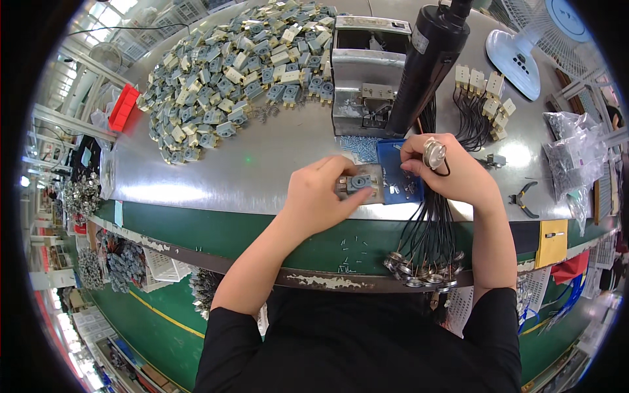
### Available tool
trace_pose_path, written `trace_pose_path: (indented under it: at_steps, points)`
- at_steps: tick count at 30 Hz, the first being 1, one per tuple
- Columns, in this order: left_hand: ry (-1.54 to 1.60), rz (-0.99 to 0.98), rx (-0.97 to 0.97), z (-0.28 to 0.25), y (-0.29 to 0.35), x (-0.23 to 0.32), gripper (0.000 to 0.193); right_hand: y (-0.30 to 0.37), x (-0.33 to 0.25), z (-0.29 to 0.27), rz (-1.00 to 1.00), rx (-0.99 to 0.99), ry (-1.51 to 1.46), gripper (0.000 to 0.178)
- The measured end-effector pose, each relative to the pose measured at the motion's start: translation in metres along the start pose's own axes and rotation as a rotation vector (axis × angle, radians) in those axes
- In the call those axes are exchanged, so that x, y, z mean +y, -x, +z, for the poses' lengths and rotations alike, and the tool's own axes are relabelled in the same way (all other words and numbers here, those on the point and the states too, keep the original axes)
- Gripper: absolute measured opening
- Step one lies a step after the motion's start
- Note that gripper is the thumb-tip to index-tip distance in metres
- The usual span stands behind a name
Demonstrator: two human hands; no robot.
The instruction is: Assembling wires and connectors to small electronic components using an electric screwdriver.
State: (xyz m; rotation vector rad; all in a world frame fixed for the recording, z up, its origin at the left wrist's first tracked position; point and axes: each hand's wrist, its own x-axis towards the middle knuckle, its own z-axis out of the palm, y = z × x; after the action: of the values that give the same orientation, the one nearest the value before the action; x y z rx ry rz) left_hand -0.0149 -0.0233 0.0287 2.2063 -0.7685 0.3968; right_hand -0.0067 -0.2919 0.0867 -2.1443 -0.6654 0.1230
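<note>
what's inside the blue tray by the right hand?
Blue tray: a few small silvery screws lie loose on its floor. The right hand and black wires cover its right side.

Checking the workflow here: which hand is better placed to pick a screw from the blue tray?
Right, probably: the right hand, though holding a round disc part, hovers over the blue tray; the left hand pins the grey block.

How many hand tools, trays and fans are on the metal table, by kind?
Black-handled pliers: 1
Black cylindrical power screwdriver: 1
Small blue plastic tray: 1
White desk fan: 1
Total: 4
The grey and cream parts in the big pile are too many to count.
</note>
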Motion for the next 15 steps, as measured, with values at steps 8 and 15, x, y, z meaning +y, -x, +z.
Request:
trace_pose_path:
  at_steps: [8, 15]
  points:
    - [0.424, -0.183, -0.057, 0.002, 0.012, -0.014, 0.024, -0.001, -0.003, 0.002, 0.023, -0.036, -0.035, 0.015]
    - [0.262, -0.253, 0.046, -0.012, -0.01, -0.031, 0.018, 0.001, -0.007, 0.003, -0.076, -0.022, 0.07, 0.015]
